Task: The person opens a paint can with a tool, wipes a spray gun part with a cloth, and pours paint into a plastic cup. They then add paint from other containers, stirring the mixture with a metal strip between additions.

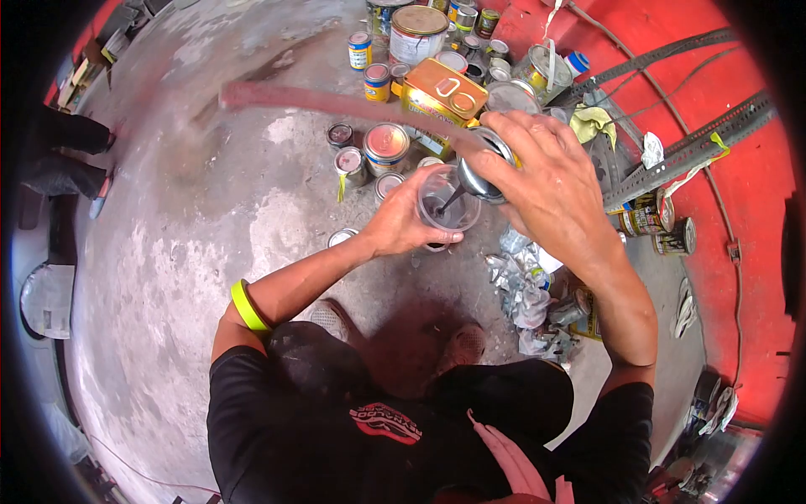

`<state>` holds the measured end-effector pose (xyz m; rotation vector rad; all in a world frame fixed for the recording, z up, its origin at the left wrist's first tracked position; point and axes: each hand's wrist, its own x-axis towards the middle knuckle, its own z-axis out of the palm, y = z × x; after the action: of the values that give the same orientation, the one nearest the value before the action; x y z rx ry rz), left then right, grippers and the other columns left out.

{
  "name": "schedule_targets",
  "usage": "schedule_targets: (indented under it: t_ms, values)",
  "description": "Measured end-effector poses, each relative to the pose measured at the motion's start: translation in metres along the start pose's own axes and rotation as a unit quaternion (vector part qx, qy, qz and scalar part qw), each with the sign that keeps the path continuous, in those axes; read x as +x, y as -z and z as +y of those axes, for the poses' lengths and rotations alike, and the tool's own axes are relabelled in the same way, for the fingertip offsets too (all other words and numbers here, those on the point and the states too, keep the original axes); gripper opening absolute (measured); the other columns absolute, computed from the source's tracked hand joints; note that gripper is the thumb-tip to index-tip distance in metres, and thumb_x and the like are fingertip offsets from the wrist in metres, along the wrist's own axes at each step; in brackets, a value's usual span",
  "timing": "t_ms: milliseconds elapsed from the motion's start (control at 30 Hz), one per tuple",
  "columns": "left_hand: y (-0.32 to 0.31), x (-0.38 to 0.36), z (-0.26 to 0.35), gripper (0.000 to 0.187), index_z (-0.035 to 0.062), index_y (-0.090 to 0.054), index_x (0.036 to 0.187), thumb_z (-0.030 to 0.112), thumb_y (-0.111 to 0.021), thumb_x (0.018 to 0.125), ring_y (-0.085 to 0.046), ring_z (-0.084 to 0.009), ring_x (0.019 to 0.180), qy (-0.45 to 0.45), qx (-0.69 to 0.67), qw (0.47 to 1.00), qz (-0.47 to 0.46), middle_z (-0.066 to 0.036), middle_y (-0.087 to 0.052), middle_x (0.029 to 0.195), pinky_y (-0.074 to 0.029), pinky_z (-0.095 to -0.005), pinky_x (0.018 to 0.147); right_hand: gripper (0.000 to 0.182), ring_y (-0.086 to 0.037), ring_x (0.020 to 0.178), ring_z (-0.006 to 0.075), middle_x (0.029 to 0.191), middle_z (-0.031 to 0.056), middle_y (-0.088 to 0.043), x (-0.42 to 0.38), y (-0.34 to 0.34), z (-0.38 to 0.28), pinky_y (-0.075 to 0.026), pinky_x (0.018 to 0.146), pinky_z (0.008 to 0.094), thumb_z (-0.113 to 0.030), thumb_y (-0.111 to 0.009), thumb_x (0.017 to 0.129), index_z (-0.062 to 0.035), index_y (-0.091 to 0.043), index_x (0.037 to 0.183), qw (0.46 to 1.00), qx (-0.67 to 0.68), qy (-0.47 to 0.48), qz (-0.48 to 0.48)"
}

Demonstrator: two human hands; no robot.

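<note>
My left hand [396,220] is wrapped round a clear plastic cup [461,217], which has some dark liquid in its bottom. Above it, my right hand [550,172] grips a small paint can [484,186] tipped over towards the cup. A dark grey stream of paint [454,198] runs from the can's rim into the cup. Just beyond my hands on the floor stand a yellow rectangular tin [443,88] and a round paint can with a reddish lid [387,144].
Several more cans, including a large white-sided one [418,35], crowd the far floor. Crumpled plastic and paper [527,281] lie by my right arm. Perforated metal strips [672,160] lean by the red wall [747,252]. A blurred reddish strip [319,99] crosses the view. Another person's legs [71,155] show at left.
</note>
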<state>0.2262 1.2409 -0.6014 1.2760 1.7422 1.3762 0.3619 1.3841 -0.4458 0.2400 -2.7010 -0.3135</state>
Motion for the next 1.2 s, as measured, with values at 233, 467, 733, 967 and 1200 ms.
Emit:
schedule_targets:
  t_ms: [233, 467, 733, 967, 1200]
  values:
    - [0.000, 0.000, -0.003, 0.098, 0.0094, -0.041, 0.143, 0.032, -0.093, 0.063, -0.056, -0.0281, 0.124, -0.001, 0.004, 1.000, 0.004, -0.014, -0.057, 0.131, -0.044, -0.0424, 0.107, 0.060, -0.058, 0.109, 0.0276, 0.119, 0.0096, -0.059, 0.002, 0.011, 0.007, -0.043, 0.086, 0.0406, -0.018, -0.071, 0.072, -0.0167, -0.055, 0.130, 0.999, 0.013, -0.033, -0.005]
    - [0.013, 0.003, 0.010, 0.095, 0.0085, -0.044, 0.141, 0.032, -0.091, 0.061, -0.059, -0.0317, 0.117, -0.009, 0.080, 0.996, 0.046, -0.017, -0.059, 0.127, -0.047, -0.0439, 0.101, 0.082, -0.060, 0.106, 0.0389, 0.114, 0.0202, -0.060, -0.008, -0.010, 0.012, -0.049, 0.086, 0.0465, -0.024, -0.077, 0.068, -0.0047, -0.042, 0.140, 0.946, 0.252, -0.198, -0.050]
    - [0.027, 0.001, 0.038, 0.088, 0.0118, -0.047, 0.137, 0.034, -0.087, 0.062, -0.058, -0.0400, 0.114, -0.039, 0.291, 0.953, 0.076, -0.020, -0.060, 0.125, -0.048, -0.0482, 0.095, 0.081, -0.065, 0.096, 0.0443, 0.118, 0.0243, -0.061, -0.014, -0.030, -0.004, -0.053, 0.082, 0.0504, -0.029, -0.076, 0.069, -0.0046, -0.043, 0.139, 0.925, 0.238, -0.271, -0.117]
    - [0.028, 0.001, 0.047, 0.090, 0.0141, -0.045, 0.140, 0.034, -0.086, 0.062, -0.060, -0.0396, 0.112, 0.032, 0.368, 0.929, -0.023, -0.018, -0.062, 0.123, -0.052, -0.0489, 0.089, 0.082, -0.059, 0.116, 0.0399, 0.132, 0.0195, -0.057, -0.017, -0.031, -0.006, -0.049, 0.095, 0.0457, -0.024, -0.078, 0.064, -0.0089, -0.045, 0.137, 0.908, 0.297, -0.220, -0.200]
    - [0.017, -0.001, 0.011, 0.095, 0.0075, -0.040, 0.141, 0.033, -0.088, 0.063, -0.062, -0.0389, 0.110, 0.028, 0.291, 0.955, -0.050, -0.023, -0.063, 0.118, -0.052, -0.0464, 0.093, 0.093, -0.055, 0.120, 0.0211, 0.127, 0.0093, -0.059, -0.040, -0.029, 0.003, -0.039, 0.106, 0.0370, -0.016, -0.088, 0.061, -0.0101, -0.043, 0.142, 0.740, 0.586, -0.300, -0.139]
